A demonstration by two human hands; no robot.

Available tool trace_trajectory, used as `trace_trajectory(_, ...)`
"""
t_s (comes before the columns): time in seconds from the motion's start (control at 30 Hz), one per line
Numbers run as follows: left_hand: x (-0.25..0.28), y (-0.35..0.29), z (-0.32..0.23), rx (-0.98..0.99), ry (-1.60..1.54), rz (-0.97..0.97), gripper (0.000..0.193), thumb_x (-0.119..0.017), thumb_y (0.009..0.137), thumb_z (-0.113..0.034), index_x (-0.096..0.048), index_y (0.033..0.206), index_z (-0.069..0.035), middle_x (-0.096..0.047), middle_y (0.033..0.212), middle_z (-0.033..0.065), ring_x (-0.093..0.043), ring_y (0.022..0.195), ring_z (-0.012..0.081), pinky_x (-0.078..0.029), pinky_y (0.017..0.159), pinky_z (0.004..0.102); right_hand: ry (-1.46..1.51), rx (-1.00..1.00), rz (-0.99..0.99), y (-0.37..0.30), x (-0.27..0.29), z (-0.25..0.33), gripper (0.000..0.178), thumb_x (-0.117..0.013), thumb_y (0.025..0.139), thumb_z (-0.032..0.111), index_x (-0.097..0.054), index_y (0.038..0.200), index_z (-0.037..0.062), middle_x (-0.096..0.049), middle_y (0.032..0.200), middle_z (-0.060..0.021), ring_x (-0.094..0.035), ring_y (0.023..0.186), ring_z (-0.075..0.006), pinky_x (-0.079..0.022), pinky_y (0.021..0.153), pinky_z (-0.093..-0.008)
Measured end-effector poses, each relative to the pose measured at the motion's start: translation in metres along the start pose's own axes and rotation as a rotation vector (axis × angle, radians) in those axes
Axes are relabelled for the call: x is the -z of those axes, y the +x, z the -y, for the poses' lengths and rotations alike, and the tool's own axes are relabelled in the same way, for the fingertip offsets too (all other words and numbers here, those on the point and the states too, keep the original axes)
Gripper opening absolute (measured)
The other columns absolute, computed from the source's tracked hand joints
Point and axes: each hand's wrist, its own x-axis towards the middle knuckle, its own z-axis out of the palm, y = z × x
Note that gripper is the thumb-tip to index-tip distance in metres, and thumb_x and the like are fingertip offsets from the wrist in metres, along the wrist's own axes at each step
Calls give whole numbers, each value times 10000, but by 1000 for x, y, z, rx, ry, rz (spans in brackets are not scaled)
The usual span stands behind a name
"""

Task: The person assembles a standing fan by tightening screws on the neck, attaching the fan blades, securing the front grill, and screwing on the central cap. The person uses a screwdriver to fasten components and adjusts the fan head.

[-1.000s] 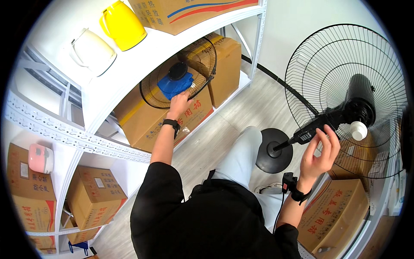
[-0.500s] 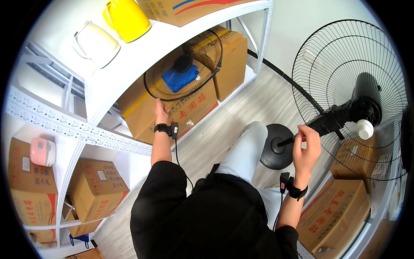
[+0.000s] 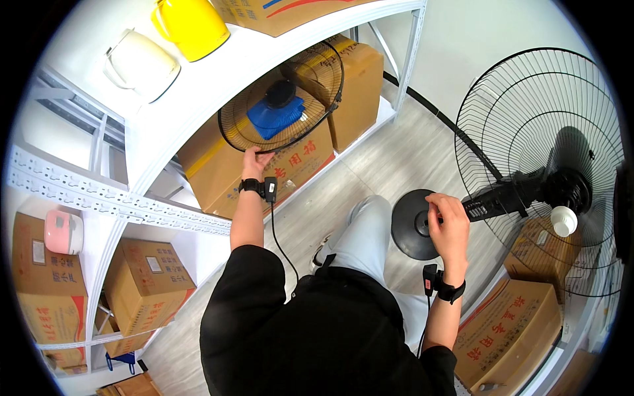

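shelf-side left hand on fan grille

Left hand raised up on outstretched arm, fingers curled shut; right hand lower, bent-elbowed, fingers closed in grip.

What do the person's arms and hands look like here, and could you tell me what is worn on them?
Both forearms are bare below short black sleeves, and both hands are ungloved. The left hand has a black band at the wrist carrying a small black boxy device, from which a thin black cable runs back toward the body. The right hand wears a similar black wristband with a like device and cable.
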Motion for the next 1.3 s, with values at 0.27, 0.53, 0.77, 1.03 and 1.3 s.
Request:
trace_trajectory(0.27,-30,-2,7,7,150,-152,111,-445,844,58,-439,941,110,-552,918,260,-601,864,440,-569,833,596,-13,22,100,11,-4,-24,117,-628,812,40,-655,923,62,-679,940,-71,-639,865,-272,-522,724,-367)
trace_trajectory(0.53,-20,-18,-28,58,121,-149,155,-404,848,63,-452,968,149,-591,989,274,-611,934,437,-587,832,531,65,-70,344,34,22,-3,192,-635,832,85,-648,1022,66,-642,1094,-107,-622,982,-311,-519,821,-394)
trace_trajectory(0.77,55,-61,-83,-231,944,285,103,-518,869,41,-547,945,104,-611,934,214,-614,954,325,-553,889,458,201,-128,457,95,48,41,226,-635,834,84,-641,1059,63,-632,1103,-121,-608,1021,-323,-510,853,-403)
trace_trajectory(1.03,114,-150,-133,-2,879,403,263,-608,805,134,-600,1050,40,-648,969,158,-661,946,255,-561,855,353,383,-297,448,109,22,60,507,-618,871,81,-461,1352,105,-605,1192,-189,-646,975,-319,-534,791,-390)
trace_trajectory(1.3,62,-275,-142,577,564,79,560,-558,810,131,-320,1277,-68,-600,1062,275,-652,961,415,-537,905,535,663,-572,331,47,34,27,798,-654,867,32,-207,1518,148,-446,1431,-193,-606,1123,-241,-560,831,-338)
